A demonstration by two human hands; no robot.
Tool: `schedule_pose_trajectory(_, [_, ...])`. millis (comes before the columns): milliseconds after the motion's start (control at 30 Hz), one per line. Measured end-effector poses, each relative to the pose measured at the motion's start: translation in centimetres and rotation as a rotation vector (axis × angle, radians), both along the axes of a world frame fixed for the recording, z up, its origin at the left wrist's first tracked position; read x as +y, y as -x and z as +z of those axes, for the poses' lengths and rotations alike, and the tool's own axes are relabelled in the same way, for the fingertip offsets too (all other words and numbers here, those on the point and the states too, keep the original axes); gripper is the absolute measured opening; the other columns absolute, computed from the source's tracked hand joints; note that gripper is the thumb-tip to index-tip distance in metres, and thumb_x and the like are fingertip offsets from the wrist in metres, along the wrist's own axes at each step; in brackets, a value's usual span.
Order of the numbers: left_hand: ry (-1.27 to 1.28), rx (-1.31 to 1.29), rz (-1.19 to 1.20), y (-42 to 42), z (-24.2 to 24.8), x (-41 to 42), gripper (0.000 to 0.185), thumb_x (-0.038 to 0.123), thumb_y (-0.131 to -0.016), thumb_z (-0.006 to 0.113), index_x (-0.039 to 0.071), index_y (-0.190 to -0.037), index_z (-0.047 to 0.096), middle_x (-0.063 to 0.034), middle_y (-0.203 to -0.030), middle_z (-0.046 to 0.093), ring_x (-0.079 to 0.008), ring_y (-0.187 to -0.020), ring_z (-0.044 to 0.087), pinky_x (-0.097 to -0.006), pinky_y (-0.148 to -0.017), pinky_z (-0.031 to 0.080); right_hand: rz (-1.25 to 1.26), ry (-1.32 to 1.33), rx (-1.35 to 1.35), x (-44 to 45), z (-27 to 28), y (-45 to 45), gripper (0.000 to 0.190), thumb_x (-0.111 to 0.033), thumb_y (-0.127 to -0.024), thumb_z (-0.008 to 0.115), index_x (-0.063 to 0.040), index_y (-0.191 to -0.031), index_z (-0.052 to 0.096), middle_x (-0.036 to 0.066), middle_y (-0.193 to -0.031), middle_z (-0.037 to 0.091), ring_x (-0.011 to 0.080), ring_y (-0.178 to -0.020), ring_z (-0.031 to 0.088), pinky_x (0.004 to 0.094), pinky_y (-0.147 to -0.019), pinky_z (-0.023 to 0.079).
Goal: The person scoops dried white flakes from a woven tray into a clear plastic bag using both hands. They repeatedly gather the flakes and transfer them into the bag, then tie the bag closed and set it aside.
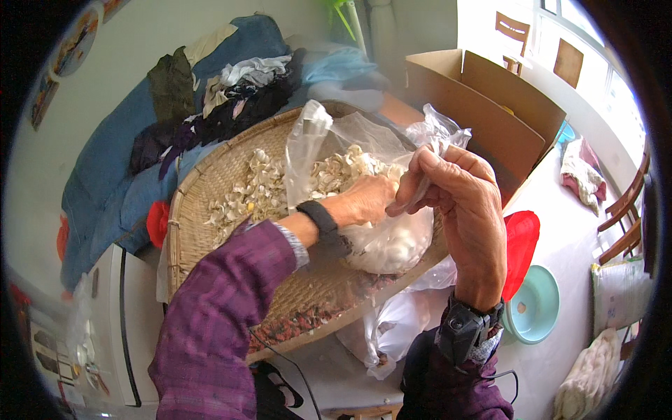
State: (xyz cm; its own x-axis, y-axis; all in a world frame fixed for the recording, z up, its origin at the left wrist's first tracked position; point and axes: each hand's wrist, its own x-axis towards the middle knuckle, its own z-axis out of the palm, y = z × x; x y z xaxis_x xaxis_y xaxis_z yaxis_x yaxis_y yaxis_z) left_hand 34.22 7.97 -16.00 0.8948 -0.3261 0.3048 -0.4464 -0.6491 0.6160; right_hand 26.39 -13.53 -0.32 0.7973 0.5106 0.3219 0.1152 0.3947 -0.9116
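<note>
A clear plastic bag [386,252] with whitish rounded pieces in its bottom rests on a woven bamboo tray [197,202]. My right hand [462,191] pinches the gathered plastic of the bag's rim between thumb and fingers. At the bag's mouth is my left hand [362,199], slightly blurred, its fingers curled. Its fingertips are hidden, so I cannot tell whether it holds anything. Pale, curled, papery pieces [252,181], perhaps garlic skins, lie heaped across the tray behind the left hand. Dark reddish bits [315,315] line the tray's near edge.
Clothes [247,84] lie piled on a blue-covered seat [113,157] at the back left. An open cardboard box [472,105] stands at the back right. A light-blue basin [535,304] is on the floor to the right. Another plastic bag [394,325] hangs below the tray.
</note>
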Motion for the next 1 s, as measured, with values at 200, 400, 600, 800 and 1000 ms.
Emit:
schedule_pose_trajectory(200, [0.105, 0.077, -0.049, 0.5, -0.3, 0.3, 0.023, 0.012, -0.07, 0.06, -0.002, -0.088, 0.064, -0.0219, -0.087, 0.066, -0.0374, -0.088, 0.065, -0.0437, -0.075, 0.05, -0.011, -0.033, 0.03, 0.3, 0.0, 0.1, 0.026, -0.022, -0.095, 0.053, -0.001, -0.081, 0.06, 0.01, -0.069, 0.064, 0.0187, -0.061, 0.066, 0.0242, -0.058, 0.049])
schedule_pose_trajectory(400, [-0.365, 0.087, -0.208, 3.9, 9.7, -1.3, 0.023, 0.01, -0.068, 0.057, -0.002, -0.087, 0.064, -0.019, -0.089, 0.068, -0.0345, -0.085, 0.065, -0.0413, -0.072, 0.05, 0.037, -0.009, 0.038, -0.6, 0.0, -0.2, 0.031, -0.03, -0.093, 0.055, -0.002, -0.079, 0.062, 0.008, -0.072, 0.066, 0.0153, -0.065, 0.064, 0.024, -0.063, 0.047])
schedule_pose_trajectory(600, [-0.551, 0.168, -0.104, 6.0, 15.2, -2.8, 0.025, 0.022, -0.073, 0.059, 0.0, -0.082, 0.064, -0.0216, -0.082, 0.067, -0.0368, -0.082, 0.065, -0.0434, -0.07, 0.05, 0.039, -0.012, 0.026, -0.5, 0.0, -0.2, 0.03, -0.028, -0.093, 0.054, -0.002, -0.079, 0.062, 0.008, -0.072, 0.065, 0.0153, -0.065, 0.064, 0.0244, -0.063, 0.047])
schedule_pose_trajectory(800, [-0.694, -0.038, 0.16, 7.2, 16.5, -3.0, 0.025, 0.025, -0.07, 0.063, 0.001, -0.077, 0.065, -0.0229, -0.074, 0.065, -0.0375, -0.076, 0.066, -0.046, -0.066, 0.051, 0.067, -0.039, 0.035, -0.6, 0.0, -0.4, 0.029, -0.025, -0.093, 0.053, -0.002, -0.079, 0.062, 0.008, -0.071, 0.065, 0.0152, -0.066, 0.064, 0.0244, -0.063, 0.047])
schedule_pose_trajectory(1000, [-0.721, -0.335, 0.315, 7.4, 15.5, -2.6, 0.054, 0.046, -0.072, 0.072, -0.005, -0.088, 0.063, -0.0257, -0.086, 0.064, -0.0375, -0.082, 0.066, -0.043, -0.07, 0.054, 0.079, -0.047, 0.041, -0.6, 0.0, -0.5, 0.028, -0.024, -0.093, 0.054, -0.002, -0.078, 0.062, 0.009, -0.072, 0.066, 0.0165, -0.064, 0.065, 0.0232, -0.062, 0.047])
